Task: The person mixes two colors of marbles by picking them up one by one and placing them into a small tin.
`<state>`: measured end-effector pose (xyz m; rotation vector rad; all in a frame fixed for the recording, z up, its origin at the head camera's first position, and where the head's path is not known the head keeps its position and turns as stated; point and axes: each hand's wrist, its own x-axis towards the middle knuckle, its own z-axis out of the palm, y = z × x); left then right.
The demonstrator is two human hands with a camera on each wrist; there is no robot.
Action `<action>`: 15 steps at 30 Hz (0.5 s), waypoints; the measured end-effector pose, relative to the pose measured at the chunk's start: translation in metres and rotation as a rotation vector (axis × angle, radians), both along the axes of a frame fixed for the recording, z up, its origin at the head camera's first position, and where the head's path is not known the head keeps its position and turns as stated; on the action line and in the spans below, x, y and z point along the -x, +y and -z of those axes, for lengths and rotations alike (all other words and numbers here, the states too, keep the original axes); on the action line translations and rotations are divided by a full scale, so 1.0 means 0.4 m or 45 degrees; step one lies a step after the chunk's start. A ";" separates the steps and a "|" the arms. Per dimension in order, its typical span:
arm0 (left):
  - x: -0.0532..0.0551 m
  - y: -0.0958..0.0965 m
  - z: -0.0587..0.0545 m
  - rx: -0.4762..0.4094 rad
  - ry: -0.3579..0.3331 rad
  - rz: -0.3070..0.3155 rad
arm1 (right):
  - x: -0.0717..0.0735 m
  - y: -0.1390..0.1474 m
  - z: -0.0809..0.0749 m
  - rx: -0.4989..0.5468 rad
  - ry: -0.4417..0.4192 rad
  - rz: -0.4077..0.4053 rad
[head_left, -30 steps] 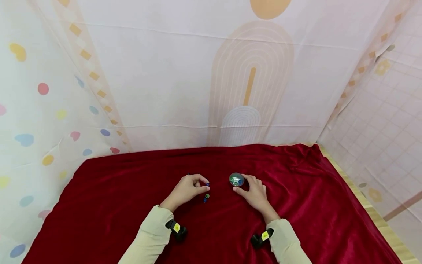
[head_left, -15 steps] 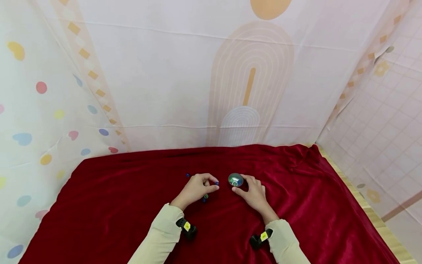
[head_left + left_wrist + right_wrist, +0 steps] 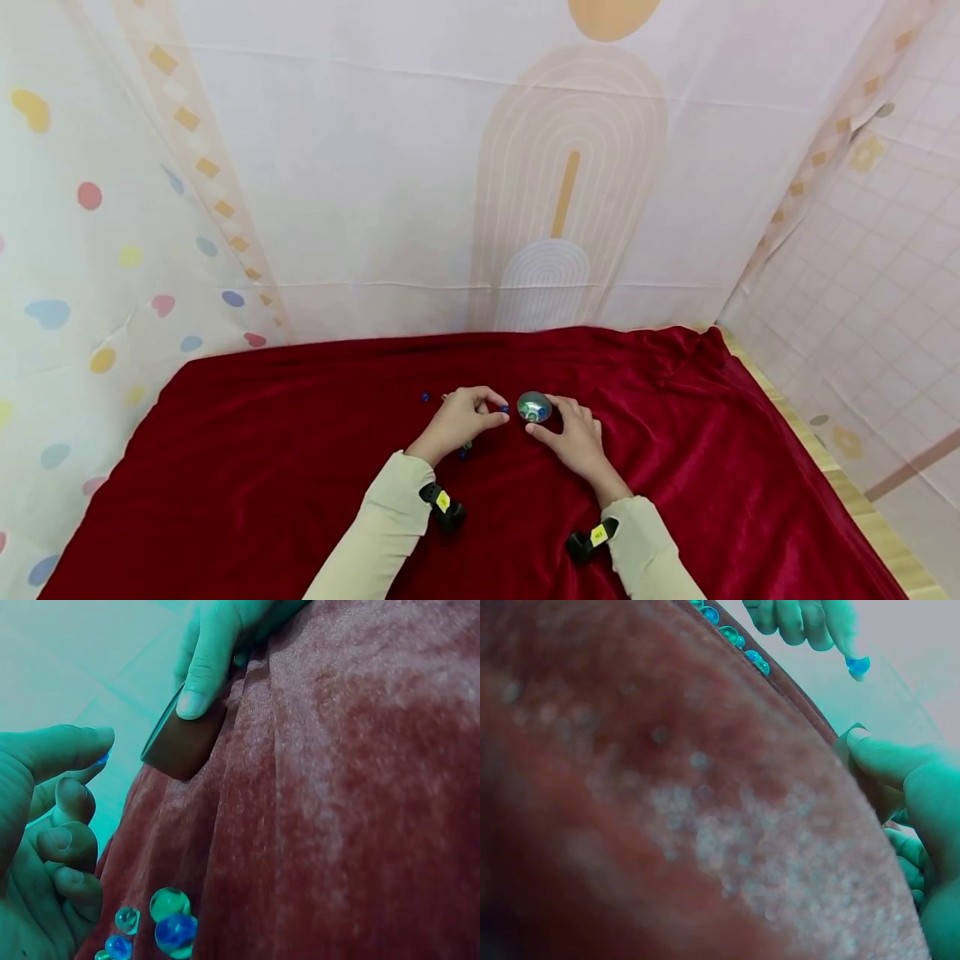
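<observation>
Pinching a glassy blue marble, left fingers hover near the shiny bowl right fingers grip.

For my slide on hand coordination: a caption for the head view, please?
Left grip pinching a blue marble near the bowl of marbles held by the right grip, over red cloth.

No wording can be read. A small bright-yellow rectangular label stands on the black left-wrist camera strap, and a similar bright-yellow rectangular tag on the black right-wrist camera strap; both carry dark marks, possibly characters, too small to make out.
</observation>
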<state>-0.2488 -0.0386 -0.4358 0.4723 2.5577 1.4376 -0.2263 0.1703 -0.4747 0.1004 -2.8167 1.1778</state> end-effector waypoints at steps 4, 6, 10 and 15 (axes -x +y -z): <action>0.004 0.015 -0.001 -0.005 0.008 0.011 | -0.001 0.002 0.003 0.002 0.008 0.001; 0.004 0.023 -0.005 -0.009 0.011 0.020 | -0.002 0.003 0.002 0.004 0.011 0.002; 0.004 0.036 -0.009 -0.019 0.002 0.032 | -0.004 0.003 -0.001 0.004 0.009 0.006; 0.002 0.048 -0.011 -0.036 -0.003 0.051 | -0.007 0.000 -0.002 0.005 -0.001 0.010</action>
